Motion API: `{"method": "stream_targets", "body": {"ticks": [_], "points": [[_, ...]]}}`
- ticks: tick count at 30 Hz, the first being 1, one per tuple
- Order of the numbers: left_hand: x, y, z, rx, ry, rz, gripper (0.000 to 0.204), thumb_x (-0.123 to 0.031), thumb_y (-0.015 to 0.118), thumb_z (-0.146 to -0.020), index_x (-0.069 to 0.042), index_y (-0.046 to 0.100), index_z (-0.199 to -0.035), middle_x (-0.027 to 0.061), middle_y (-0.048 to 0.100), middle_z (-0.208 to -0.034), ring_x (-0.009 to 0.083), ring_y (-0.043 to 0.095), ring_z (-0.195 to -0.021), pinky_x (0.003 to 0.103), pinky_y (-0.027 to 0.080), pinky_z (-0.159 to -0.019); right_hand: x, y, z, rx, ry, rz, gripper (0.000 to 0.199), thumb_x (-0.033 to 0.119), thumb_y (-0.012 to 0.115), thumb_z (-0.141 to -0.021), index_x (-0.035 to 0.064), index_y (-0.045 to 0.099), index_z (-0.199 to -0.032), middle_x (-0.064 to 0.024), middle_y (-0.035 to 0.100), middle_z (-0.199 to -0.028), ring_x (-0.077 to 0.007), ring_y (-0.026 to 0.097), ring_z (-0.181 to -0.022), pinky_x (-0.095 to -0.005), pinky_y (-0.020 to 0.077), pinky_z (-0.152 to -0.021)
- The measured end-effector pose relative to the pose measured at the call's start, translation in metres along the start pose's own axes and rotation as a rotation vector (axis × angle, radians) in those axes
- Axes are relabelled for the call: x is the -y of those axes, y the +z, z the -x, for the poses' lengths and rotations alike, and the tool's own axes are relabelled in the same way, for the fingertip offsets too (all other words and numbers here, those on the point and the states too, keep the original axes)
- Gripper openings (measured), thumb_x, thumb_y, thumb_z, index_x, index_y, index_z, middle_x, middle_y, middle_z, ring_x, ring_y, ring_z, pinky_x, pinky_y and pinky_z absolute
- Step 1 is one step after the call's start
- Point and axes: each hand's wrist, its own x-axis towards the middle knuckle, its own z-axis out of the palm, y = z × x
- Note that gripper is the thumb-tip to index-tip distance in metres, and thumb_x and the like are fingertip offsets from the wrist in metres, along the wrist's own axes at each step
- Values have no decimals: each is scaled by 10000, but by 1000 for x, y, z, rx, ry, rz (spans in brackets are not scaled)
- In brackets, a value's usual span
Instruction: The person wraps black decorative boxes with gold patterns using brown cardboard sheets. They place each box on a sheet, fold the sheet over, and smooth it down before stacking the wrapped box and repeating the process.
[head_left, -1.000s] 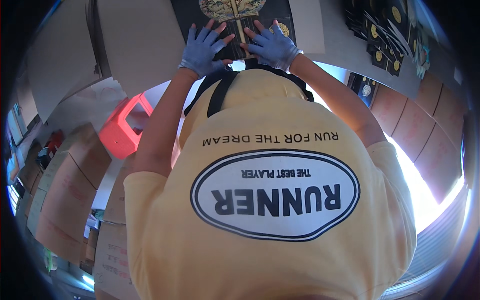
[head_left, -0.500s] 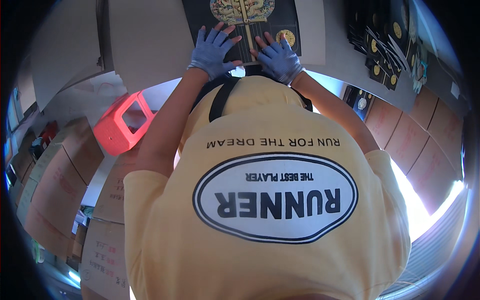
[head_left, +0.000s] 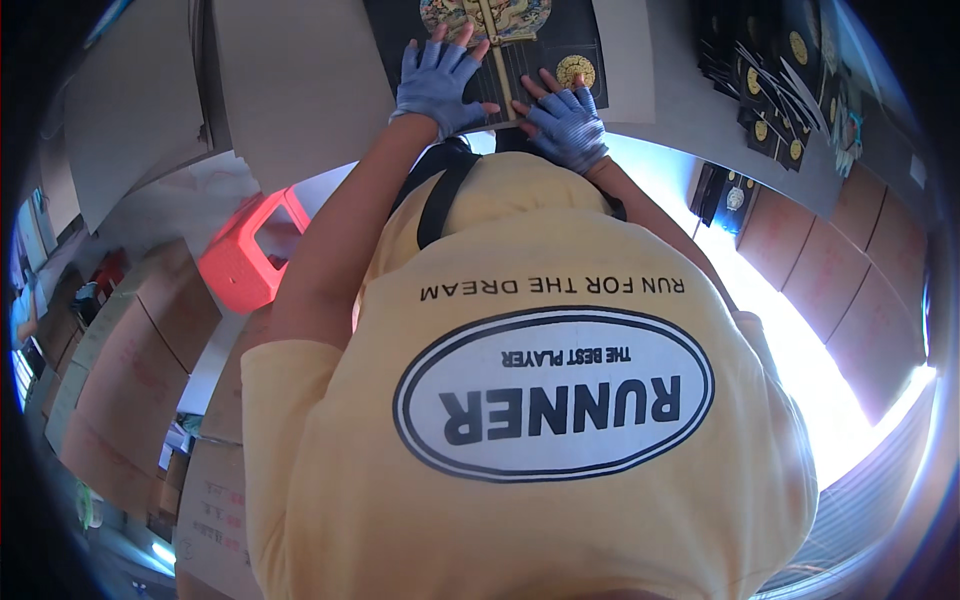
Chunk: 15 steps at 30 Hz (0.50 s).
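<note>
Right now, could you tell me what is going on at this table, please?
A person in a yellow shirt presses both gloved hands flat on a black printed sheet with gold ornament, lying on a grey table. The left hand and the right hand lie either side of a narrow gold strip. More black pieces are heaped to the right; a red stool stands lower left.

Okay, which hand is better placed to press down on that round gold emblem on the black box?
Right. The right hand lies on the black box with its fingertips beside the round gold emblem. The left hand rests flat farther away, across the gold centre strip.
</note>
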Motion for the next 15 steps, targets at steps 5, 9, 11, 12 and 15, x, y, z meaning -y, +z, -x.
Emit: {"method": "stream_targets", "body": {"ticks": [5, 9, 11, 12, 15], "points": [[-2, -3, 1, 10, -6, -27, 985, -786, 546, -717, -314, 225, -1520, -6, 107, -1611, 294, 106, -1470, 588, 128, -1143, 10, -6, -6, -27, 59, 45, 407, 339, 674, -810, 249, 638, -1204, 2, 550, -1335, -221, 455, -1307, -603, 204, -1098], [-2, -5, 0, 18, -1, -37, 988, -795, 533, -717, -318, 218, -1523, -5, 103, -1614, 300, 109, -1469, 592, 128, -1140, 12, -2, -6, -20, 75, 47, 365, 341, 670, -817, 277, 644, -1175, 8, 551, -1312, -227, 462, -1287, -641, 159, -1082], [-3, -5, -1, 22, -3, -40, 993, -797, 533, -714, -320, 213, -1524, -5, 97, -1616, 299, 109, -1469, 594, 124, -1140, 12, -2, -5, -16, 75, 39, 334, 342, 672, -820, 288, 655, -1149, 9, 546, -1316, -228, 464, -1281, -652, 145, -1077], [-3, -5, -1, 21, -4, -39, 997, -796, 535, -712, -320, 210, -1525, -5, 93, -1617, 299, 107, -1470, 594, 122, -1141, 12, -2, -5, -15, 72, 36, 319, 344, 674, -820, 291, 661, -1135, 10, 543, -1320, -227, 466, -1278, -654, 140, -1075], [-3, -4, -1, 33, -16, -33, 1005, -790, 549, -707, -323, 205, -1527, -8, 85, -1618, 300, 99, -1472, 596, 116, -1142, 12, 0, -5, -15, 66, 38, 293, 347, 680, -818, 300, 675, -1107, 14, 538, -1328, -224, 469, -1272, -654, 130, -1072]]}}
